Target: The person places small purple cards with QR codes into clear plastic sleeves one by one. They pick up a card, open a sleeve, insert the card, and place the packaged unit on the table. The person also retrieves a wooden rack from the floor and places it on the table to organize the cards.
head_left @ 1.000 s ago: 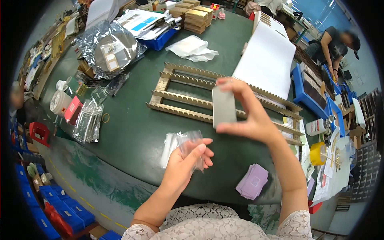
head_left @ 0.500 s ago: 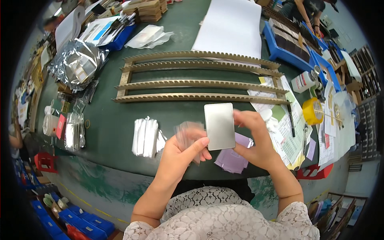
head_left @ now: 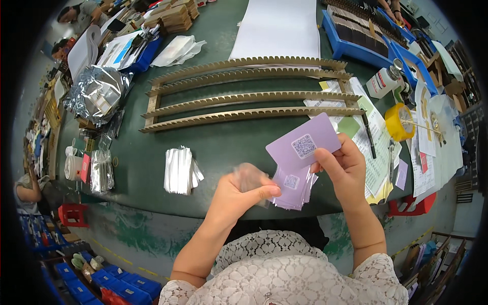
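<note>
Card, purple, is pinched at one end in the right grip; blurred film, apparently clear, is held in the left grip. Between the grips, a purple stack is seen on the bench, with a toothed rack set beyond.

Dark green, smooth-topped worktable fills middle of view, edges bent by lens. Below near edge, grey floor with worn green patches; broken yellow painted line crosses floor at lower left. Red plastic stool near table's left end; second red plastic stool near right end. Blue plastic bins grouped at lower left. Rack of upright flat pieces at lower right. Pale bluish wall behind, far right. Light bright, fairly even.
</note>
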### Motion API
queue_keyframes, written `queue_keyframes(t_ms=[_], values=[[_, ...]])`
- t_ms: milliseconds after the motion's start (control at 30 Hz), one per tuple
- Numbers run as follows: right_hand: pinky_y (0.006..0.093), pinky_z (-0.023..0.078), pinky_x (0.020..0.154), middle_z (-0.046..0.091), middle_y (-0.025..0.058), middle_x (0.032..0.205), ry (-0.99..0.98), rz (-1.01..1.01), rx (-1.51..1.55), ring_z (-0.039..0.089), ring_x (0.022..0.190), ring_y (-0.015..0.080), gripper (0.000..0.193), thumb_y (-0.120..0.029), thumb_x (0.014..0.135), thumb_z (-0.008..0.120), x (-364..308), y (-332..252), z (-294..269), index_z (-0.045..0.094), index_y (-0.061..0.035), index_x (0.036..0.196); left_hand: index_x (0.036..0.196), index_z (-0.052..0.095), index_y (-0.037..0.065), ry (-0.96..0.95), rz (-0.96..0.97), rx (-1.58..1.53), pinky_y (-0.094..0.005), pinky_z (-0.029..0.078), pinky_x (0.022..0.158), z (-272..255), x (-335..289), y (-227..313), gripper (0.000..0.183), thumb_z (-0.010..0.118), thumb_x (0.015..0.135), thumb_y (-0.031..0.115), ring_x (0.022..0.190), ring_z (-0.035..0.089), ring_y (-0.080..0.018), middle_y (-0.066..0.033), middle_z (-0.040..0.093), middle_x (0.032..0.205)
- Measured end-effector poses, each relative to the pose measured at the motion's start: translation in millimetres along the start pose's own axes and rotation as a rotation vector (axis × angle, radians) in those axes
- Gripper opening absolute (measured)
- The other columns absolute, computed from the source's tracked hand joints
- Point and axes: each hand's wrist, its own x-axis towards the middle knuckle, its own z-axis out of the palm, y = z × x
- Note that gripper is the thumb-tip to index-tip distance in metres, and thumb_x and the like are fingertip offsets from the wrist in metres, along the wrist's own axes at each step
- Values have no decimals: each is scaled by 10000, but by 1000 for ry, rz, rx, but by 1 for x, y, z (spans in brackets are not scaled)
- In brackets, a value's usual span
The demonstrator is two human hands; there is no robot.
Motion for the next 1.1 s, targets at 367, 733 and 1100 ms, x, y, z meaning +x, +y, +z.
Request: queue_keyframes(t_ms=[367, 733, 1100], values=[[218, 449, 628, 584, 22, 823, -160, 231, -117, 547, 710, 63, 179, -88, 884, 602, -1, 2, -2, 558, -3, 1035, 901, 631, 2, -13, -145, -115, -234, 477, 608, -3, 2, 2, 188, 704, 802, 144, 708, 636, -146, -109, 671, 829], [264, 455, 703, 567, 94, 1184, -161, -84, -433, 531, 783, 123, 521, -119, 881, 594, -19, 11, 3, 414, -92, 1370, 816, 583, 42, 86, -1, -35, -242, 477, 637, 18, 9, 10, 165, 737, 773, 82, 742, 651, -151, -90, 668, 792], [241, 426, 727, 556, 37, 962, -279, -25, -346, 526, 851, 110, 282, -79, 879, 591, -20, 23, -19, 623, -53, 1159, 843, 585, 29, 109, 20, 108, -263, 501, 714, 24, 13, -11, 148, 714, 781, 68, 802, 642, -165, -96, 661, 865]])
